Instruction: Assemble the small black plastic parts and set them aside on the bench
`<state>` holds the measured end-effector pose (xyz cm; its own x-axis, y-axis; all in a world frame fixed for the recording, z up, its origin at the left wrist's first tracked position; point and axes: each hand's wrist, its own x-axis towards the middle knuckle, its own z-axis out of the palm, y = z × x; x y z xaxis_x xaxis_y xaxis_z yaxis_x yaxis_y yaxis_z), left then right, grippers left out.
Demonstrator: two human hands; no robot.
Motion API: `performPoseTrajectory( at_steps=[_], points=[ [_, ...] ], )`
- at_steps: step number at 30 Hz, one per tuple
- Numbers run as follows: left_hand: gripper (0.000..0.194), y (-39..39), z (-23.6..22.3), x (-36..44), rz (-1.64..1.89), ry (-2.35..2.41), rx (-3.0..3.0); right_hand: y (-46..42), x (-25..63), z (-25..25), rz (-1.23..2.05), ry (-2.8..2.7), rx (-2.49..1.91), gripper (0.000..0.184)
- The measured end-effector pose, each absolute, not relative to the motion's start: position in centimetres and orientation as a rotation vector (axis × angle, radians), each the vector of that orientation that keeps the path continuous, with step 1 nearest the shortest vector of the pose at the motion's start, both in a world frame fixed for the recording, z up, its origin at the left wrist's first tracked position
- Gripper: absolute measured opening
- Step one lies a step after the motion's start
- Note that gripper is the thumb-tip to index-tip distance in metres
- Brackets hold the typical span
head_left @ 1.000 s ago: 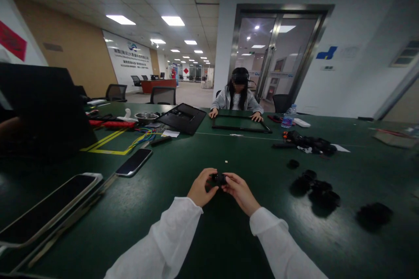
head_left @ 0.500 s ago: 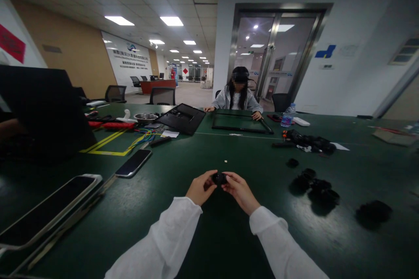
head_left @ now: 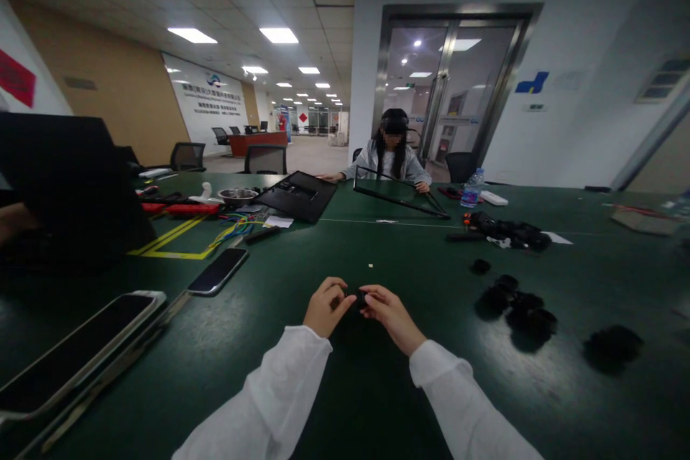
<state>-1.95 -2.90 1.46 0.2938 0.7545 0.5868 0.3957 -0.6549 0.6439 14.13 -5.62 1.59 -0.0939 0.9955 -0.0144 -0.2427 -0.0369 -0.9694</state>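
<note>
Above the green table, my right hand [head_left: 392, 315] pinches a small black part [head_left: 361, 299] between thumb and fingers. It looks like rounded dark plastic; its exact kind is too small and dark to tell. My left hand [head_left: 325, 307] is closed at the part's left side, with thumb and bent index finger against its edge. The fingers hide much of the part. Just beyond the hands lies a tiny pale chip [head_left: 370, 266]. To the right on the table sit several black pieces [head_left: 518, 305], a smaller black one [head_left: 480, 267] and another dark piece [head_left: 613, 348].
Two phones [head_left: 220, 272] [head_left: 80, 345] and a black laptop-like panel [head_left: 70, 187] are at left, with coloured wires [head_left: 231, 228] and a metal bowl [head_left: 238, 195] behind. Opposite, a person [head_left: 396, 151] holds a black frame [head_left: 399, 195]. A bottle [head_left: 471, 188] stands at back right.
My left hand's fingers have shifted and bent around the part's left side, and the part has turned slightly. Across the table, the person has tilted the black frame up at its far left.
</note>
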Motion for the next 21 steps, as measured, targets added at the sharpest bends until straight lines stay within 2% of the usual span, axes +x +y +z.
performPoseTrajectory(
  at_steps=[2,5,7,11,15,19,21],
  points=[
    [0.009,-3.09,1.44,-1.86,1.308,0.954,2.163,-5.45,14.12,1.47,1.395,-1.016,-0.995,0.026],
    [0.025,-3.15,1.23,-1.72,1.28,0.93,2.139,-5.33,14.17,1.4,1.399,-0.966,-0.992,0.024],
    [0.028,-3.05,1.03,-1.71,1.272,1.01,2.117,-5.39,14.2,1.47,1.412,-0.97,-0.986,0.023],
    [0.029,-2.79,0.81,-1.99,1.19,1.184,2.073,-5.7,14.21,1.81,1.426,-1.026,-0.983,0.024],
    [0.024,-2.75,0.84,-2.19,1.066,1.15,2.088,-5.8,14.19,1.95,1.423,-1.036,-0.983,0.023],
    [0.036,-2.75,0.71,-2.07,1.109,1.013,2.182,-5.51,14.33,1.71,1.417,-0.923,-0.967,0.023],
    [0.037,-2.72,0.67,-2.04,1.109,0.991,2.178,-5.36,14.41,1.55,1.428,-0.905,-0.963,0.023]
  ],
)
